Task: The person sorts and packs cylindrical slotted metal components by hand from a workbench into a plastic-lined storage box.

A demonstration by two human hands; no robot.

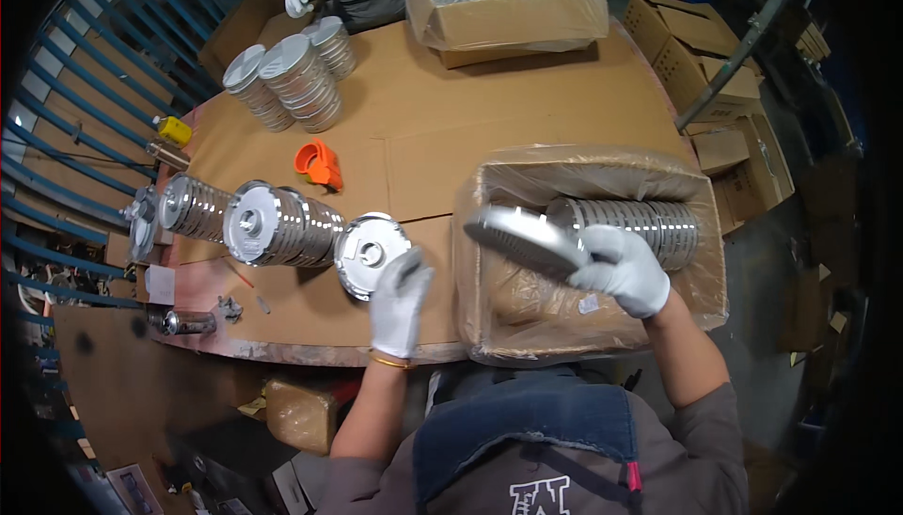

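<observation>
My right hand, in a white glove, grips a round silver metal disc by its right end. The tilted disc is blurred, above the left part of a plastic-lined cardboard box. Inside that box, a row of similar discs stands on edge. My left hand, also gloved, has its fingers stretched out over the right edge of a silver disc with a raised hub. Whether it touches that disc is unclear. Left of it, a row of discs lies on its side.
Stacked discs stand at the far left, near an orange tool-like object. A co-worker's gloved hand is behind them. Another lined box sits at the far edge. A metal can lies near the left edge; blue railings stand beyond.
</observation>
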